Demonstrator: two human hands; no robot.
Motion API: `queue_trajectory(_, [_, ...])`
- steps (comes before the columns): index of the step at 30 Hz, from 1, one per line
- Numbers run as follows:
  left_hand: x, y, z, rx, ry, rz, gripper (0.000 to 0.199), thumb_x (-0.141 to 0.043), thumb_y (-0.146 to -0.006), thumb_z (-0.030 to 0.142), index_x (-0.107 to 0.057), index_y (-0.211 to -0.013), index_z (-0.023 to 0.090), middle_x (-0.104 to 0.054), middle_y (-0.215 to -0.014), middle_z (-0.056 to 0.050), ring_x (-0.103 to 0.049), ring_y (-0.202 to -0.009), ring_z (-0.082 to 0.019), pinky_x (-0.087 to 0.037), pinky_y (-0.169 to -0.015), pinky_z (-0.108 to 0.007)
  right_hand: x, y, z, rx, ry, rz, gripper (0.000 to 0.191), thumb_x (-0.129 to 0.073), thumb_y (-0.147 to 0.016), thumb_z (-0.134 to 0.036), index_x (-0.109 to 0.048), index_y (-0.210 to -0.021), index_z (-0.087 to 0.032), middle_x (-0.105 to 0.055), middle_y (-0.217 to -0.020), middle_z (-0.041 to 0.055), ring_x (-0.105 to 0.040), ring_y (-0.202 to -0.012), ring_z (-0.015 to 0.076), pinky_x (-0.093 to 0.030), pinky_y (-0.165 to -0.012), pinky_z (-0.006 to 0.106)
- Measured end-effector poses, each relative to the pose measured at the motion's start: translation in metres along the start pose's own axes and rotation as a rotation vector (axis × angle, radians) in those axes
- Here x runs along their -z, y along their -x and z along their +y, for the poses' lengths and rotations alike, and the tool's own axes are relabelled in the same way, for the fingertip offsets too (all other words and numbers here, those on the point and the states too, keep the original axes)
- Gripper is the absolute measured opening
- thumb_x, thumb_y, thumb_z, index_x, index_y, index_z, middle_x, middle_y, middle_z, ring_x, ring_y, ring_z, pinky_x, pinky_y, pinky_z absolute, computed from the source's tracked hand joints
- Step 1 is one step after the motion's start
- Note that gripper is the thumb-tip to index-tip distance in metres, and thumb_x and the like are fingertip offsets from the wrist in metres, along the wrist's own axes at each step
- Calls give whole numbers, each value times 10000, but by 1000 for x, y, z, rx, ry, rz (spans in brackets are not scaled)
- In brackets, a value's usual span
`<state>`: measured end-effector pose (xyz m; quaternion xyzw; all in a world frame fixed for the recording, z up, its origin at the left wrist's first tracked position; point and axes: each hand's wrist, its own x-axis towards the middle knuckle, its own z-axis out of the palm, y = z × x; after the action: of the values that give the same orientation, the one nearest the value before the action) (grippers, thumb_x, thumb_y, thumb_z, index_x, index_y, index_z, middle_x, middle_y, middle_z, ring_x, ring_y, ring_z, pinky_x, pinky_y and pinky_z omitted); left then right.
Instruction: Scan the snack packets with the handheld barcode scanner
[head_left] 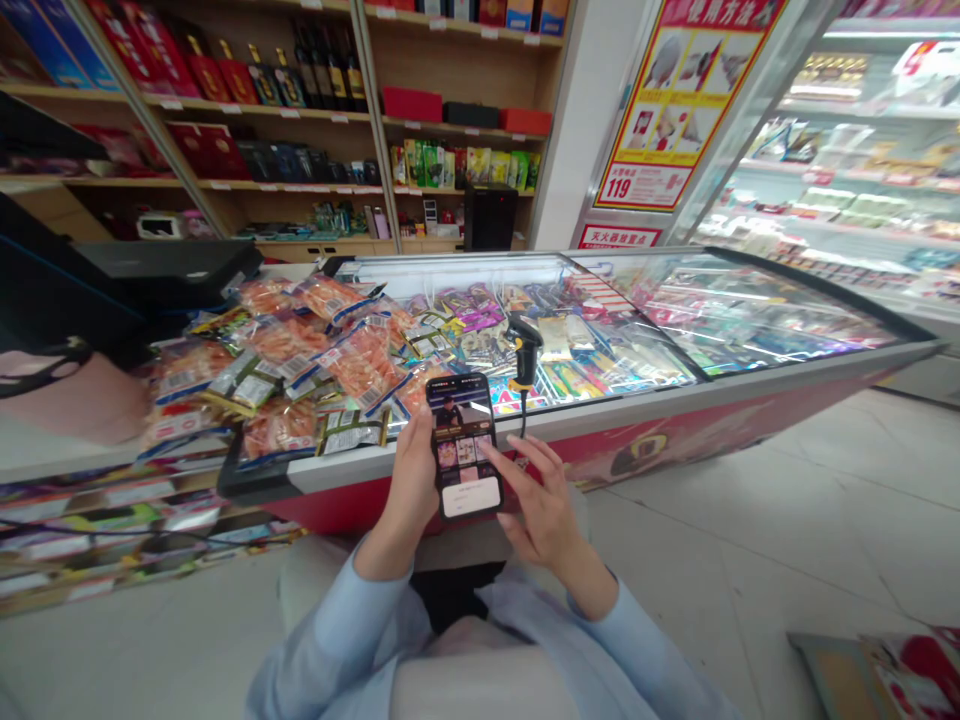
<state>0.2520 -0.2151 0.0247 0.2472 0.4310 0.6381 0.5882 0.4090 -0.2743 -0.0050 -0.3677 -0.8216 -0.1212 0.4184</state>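
Note:
A black smartphone (466, 450) with a lit screen is held upright by my left hand (415, 470), whose fingers wrap its left edge. My right hand (541, 500) is at the phone's right side with its fingers apart, the index fingertip over the screen. Behind the phone, a black and yellow barcode scanner (525, 355) stands on the freezer's glass lid, its cable hanging down. Packets of orange snacks (360, 365) in clear wrappers lie piled on the left part of the chest freezer (600, 408), left of the phone.
A pink bag (75, 400) and a dark monitor-like device (60, 270) are at the left. Shelves (277, 105) with bottles and boxes stand behind the freezer. A refrigerated display (847, 180) is at the right. A box with red items (892, 675) lies on the floor, lower right.

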Motion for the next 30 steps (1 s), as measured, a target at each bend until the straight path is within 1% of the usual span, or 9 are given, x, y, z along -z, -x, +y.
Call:
queue_trajectory(2, [-4,-4,6,-22,-3,9,507,-756,-619,554,-647,-918,158,-717,-817,-24,-672,-756,-190,-516,-728,-315,0,7,-4,57,-12,13,544,-273,-987,-361,-358,-1484,-156,-642,-1263,98,-473,-1267,241,-399,-1072,457])
queue_trajectory(4, [-8,-7,10,-36,1,16,493,-758,-610,549,-641,-887,159,-712,-804,-11,-658,-715,-166,-509,-706,-294,0,12,-8,113,-23,14,528,-278,-982,-347,-412,-1454,-152,-677,-1210,76,-485,-1248,220,-389,-1081,422])
queue_trajectory(8, [-11,-9,15,-62,11,13,466,-747,-621,552,-637,-842,157,-702,-781,1,-631,-674,-137,-497,-686,-272,-3,15,-13,195,-23,-18,516,-309,-965,-329,-462,-1415,-128,-690,-1206,55,-460,-1270,197,-367,-1096,390])
queue_trajectory(14, [-11,-8,16,-51,4,14,452,-739,-636,550,-631,-835,158,-690,-756,-1,-630,-682,-150,-492,-687,-285,-7,15,-12,210,8,-60,495,-332,-952,-340,-512,-1379,-164,-687,-1220,43,-464,-1277,190,-375,-1095,390])
queue_trajectory(19, [-10,-8,15,-53,1,17,446,-729,-653,542,-635,-859,158,-693,-767,-5,-641,-696,-158,-500,-705,-295,-6,14,-11,221,-18,-29,531,-338,-955,-320,-442,-1421,-89,-708,-1175,50,-454,-1278,186,-387,-1084,380])
queue_trajectory(21, [-9,-7,15,-56,-7,13,452,-723,-663,544,-640,-877,155,-699,-786,-12,-651,-725,-166,-503,-726,-301,-5,13,-10,198,-17,-14,545,-331,-953,-324,-408,-1449,-111,-701,-1186,50,-468,-1260,194,-406,-1067,395])
queue_trajectory(23, [-10,-6,15,-60,-10,7,452,-721,-666,544,-641,-882,154,-703,-797,-16,-656,-734,-172,-507,-738,-310,-3,9,-7,138,0,-5,562,-336,-950,-331,-369,-1477,-138,-687,-1208,60,-479,-1246,211,-417,-1052,413])
queue_trajectory(27, [-11,-2,13,-60,-5,-2,449,-721,-675,536,-649,-906,159,-714,-835,-32,-674,-759,-194,-518,-764,-339,0,-9,1,-4,61,9,619,-370,-950,-331,-260,-1524,-127,-623,-1298,107,-429,-1294,262,-385,-1067,463])
queue_trajectory(30, [-11,1,10,-48,13,-21,475,-738,-665,530,-661,-954,162,-725,-884,-46,-682,-791,-204,-522,-780,-347,1,-27,6,-21,85,-17,651,-370,-960,-382,-213,-1537,-125,-576,-1356,114,-358,-1357,286,-330,-1105,490])
